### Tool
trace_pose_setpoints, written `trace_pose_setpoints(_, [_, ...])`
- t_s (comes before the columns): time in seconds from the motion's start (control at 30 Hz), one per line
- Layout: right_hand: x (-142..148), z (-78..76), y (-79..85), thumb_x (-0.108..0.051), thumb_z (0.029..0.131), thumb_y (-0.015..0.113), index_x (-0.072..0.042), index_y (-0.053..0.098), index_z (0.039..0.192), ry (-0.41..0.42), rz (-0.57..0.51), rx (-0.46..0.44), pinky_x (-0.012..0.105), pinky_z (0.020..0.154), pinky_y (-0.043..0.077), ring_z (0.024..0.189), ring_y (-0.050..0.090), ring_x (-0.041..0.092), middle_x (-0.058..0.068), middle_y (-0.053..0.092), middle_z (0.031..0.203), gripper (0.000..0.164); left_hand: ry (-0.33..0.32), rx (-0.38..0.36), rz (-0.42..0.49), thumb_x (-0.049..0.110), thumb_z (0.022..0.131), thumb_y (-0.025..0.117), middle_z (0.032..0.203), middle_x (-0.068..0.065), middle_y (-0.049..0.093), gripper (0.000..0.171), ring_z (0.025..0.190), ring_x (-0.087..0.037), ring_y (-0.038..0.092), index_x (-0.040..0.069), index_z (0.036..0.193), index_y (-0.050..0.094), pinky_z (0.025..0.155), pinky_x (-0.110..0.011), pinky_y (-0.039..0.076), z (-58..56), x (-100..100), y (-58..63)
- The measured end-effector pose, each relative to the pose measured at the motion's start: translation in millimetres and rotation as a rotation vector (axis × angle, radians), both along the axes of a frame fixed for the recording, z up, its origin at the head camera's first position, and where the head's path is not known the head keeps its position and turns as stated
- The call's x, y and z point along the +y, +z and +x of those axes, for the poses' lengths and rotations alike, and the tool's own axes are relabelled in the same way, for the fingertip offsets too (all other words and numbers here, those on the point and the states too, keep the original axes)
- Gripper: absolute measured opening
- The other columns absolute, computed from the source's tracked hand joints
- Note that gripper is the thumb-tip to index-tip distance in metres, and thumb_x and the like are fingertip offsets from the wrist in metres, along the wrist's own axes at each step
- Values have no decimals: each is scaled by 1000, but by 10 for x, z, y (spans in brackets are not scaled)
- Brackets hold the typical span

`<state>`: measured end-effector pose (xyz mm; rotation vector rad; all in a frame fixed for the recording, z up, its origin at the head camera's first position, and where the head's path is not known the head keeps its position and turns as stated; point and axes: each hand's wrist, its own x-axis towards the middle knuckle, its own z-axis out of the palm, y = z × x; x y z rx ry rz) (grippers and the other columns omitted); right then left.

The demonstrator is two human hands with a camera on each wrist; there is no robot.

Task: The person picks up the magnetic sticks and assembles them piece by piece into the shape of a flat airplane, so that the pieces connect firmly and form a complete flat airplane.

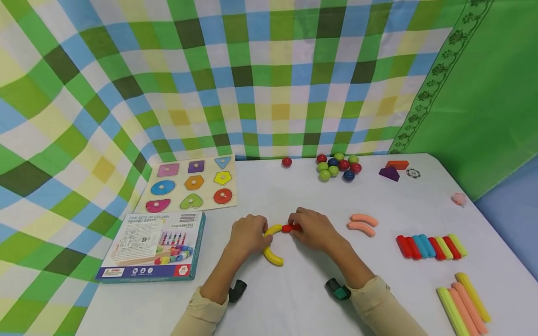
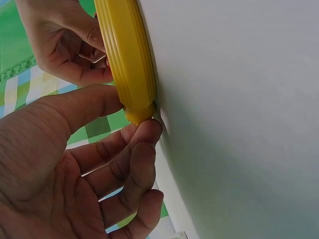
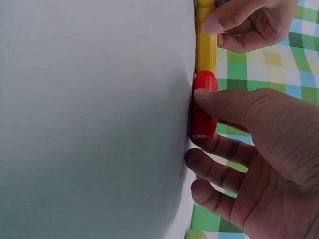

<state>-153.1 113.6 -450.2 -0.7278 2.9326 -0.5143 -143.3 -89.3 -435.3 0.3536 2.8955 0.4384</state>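
My left hand (image 1: 251, 234) pinches a ribbed, curved yellow toy stick (image 2: 127, 55) between thumb and fingertips, low over the white table. In the head view a yellow curve shows on both sides of these fingers: an upper part (image 1: 275, 228) and a lower part (image 1: 274, 259). The fingers hide whether they join. My right hand (image 1: 313, 228) holds a short red toy stick (image 3: 204, 107) by thumb and fingers. Its far end meets the end of a yellow stick (image 3: 206, 55) in the right wrist view; whether they are locked together I cannot tell.
At left lie a boxed bead set (image 1: 151, 247) and a wooden shape puzzle (image 1: 229, 177). Toward the back are several coloured balls (image 1: 333, 170) and a purple block (image 1: 389, 174). Curved pink sticks (image 1: 363, 218), a row of short sticks (image 1: 430, 247) and longer sticks (image 1: 466, 303) lie right.
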Motion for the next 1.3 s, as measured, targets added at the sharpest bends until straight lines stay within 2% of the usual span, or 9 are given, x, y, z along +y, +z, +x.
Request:
trace_pose_setpoints(0.13, [19, 13, 18, -20, 85, 71, -21, 69, 107, 22, 2, -22, 26, 65, 43, 74, 47, 9, -9, 50, 83, 22, 5, -3, 5, 33, 79, 76, 62, 3, 52, 24, 57, -16, 48, 15, 77, 60, 52, -27, 37, 2, -3, -9])
trace_pose_setpoints(0.27, [52, 22, 36, -17, 86, 69, -16, 65, 106, 25, -34, -40, 28, 72, 46, 78, 49, 9, -9, 53, 87, 20, 9, -2, 8, 33, 79, 76, 62, 3, 53, 23, 57, -16, 48, 15, 77, 60, 52, -27, 38, 7, -5, 1])
trace_pose_setpoints(0.33, [65, 14, 36, -17, 85, 70, -15, 62, 105, 10, -94, -74, 29, 74, 47, 79, 50, 10, -8, 54, 88, 22, 5, 3, 13, 32, 78, 76, 62, 2, 52, 23, 57, -16, 48, 15, 77, 60, 52, -27, 37, 12, -6, 8])
trace_pose_setpoints(0.47, [86, -15, 20, -16, 82, 73, -15, 58, 101, -22, -239, -156, 27, 71, 48, 76, 52, 11, -7, 56, 82, 24, -1, 11, 8, 32, 79, 75, 62, 3, 52, 23, 57, -16, 47, 15, 77, 60, 52, -27, 37, 13, -6, 14])
trace_pose_setpoints(0.63, [120, -46, -7, -15, 81, 74, -17, 59, 90, -42, -335, -170, 25, 67, 49, 73, 55, 10, -10, 59, 80, 18, 3, 2, 8, 33, 79, 75, 63, 3, 52, 23, 57, -16, 47, 15, 77, 60, 52, -27, 37, 5, -7, -1])
trace_pose_setpoints(0.9, [142, -91, -60, -12, 80, 76, -17, 70, 97, -8, -301, -142, 29, 74, 47, 76, 54, 9, -10, 62, 83, 18, 4, 8, 8, 32, 78, 76, 62, 3, 52, 23, 57, -15, 48, 15, 77, 61, 53, -27, 38, 11, -3, 3])
trace_pose_setpoints(1.03, [97, -116, -87, -14, 80, 77, -17, 71, 97, 26, -281, -146, 27, 74, 48, 76, 54, 8, -10, 61, 84, 18, -6, -7, 16, 33, 78, 76, 62, 3, 51, 24, 57, -15, 47, 15, 77, 60, 53, -27, 38, 24, 7, 17])
trace_pose_setpoints(1.17, [58, -121, -74, -15, 80, 77, -17, 70, 98, 27, -265, -151, 26, 75, 48, 77, 53, 8, -10, 60, 85, 19, -10, -16, 19, 33, 79, 76, 61, 3, 51, 24, 57, -15, 47, 14, 77, 61, 53, -27, 37, 36, 12, 32])
trace_pose_setpoints(1.3, [37, -111, -61, -8, 80, 76, -15, 71, 99, 46, -260, -134, 28, 78, 49, 79, 54, 8, -9, 61, 88, 21, -10, 3, 15, 35, 79, 76, 64, 3, 53, 25, 57, -15, 48, 14, 82, 63, 53, -27, 38, 43, 17, 31])
